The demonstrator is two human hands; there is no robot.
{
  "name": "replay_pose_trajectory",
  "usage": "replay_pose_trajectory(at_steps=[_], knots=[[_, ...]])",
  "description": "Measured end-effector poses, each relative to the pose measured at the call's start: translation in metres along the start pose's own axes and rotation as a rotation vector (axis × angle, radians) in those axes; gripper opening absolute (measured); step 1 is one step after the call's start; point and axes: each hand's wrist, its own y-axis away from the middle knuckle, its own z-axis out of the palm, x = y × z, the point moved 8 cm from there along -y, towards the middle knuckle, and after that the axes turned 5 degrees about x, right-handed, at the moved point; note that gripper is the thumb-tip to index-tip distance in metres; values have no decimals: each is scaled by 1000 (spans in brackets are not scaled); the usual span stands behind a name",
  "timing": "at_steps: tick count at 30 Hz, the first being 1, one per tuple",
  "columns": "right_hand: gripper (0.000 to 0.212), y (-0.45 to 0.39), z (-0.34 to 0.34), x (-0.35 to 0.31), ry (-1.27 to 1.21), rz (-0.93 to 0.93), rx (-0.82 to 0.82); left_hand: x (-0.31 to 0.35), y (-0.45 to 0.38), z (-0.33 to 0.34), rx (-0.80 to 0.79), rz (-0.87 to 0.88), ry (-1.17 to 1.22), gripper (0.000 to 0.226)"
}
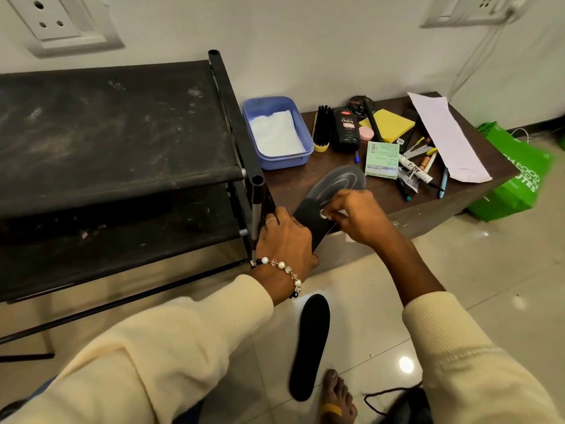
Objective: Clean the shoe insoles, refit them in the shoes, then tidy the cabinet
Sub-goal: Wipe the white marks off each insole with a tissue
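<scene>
Seen from above, the left hand (282, 237) grips the lower end of a black insole (328, 197) lying over the edge of a brown cabinet (443, 200). The right hand (354, 214) pinches a small white wipe (341, 213) against it. A second insole (310, 347) lies on the floor.

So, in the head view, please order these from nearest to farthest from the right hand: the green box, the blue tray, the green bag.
From the right hand:
1. Green box, just above it on the cabinet top.
2. Blue tray, up and left, beside the rack.
3. Green bag, far right on the floor.
</scene>
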Motion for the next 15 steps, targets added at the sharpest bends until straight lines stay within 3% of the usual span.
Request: replay_pose_trajectory(at_steps=[3, 6, 9, 13, 15], knots=[[17, 1, -8, 30, 78, 190, 121, 0, 1, 2, -7, -4, -10, 73], [17, 0, -7, 29, 88, 223, 157, -1, 0, 3, 11, -15, 8, 78], [20, -3, -1, 9, 51, 161, 103, -1, -3, 3, 37, -17, 83, 83], [21, 0, -1, -17, 12, -53, 15, -1, -6, 4, 63, -34, 141, 78], [21, -2, -2, -11, -12, -37, 3, -2, -6, 6, 60, -36, 145, 77]])
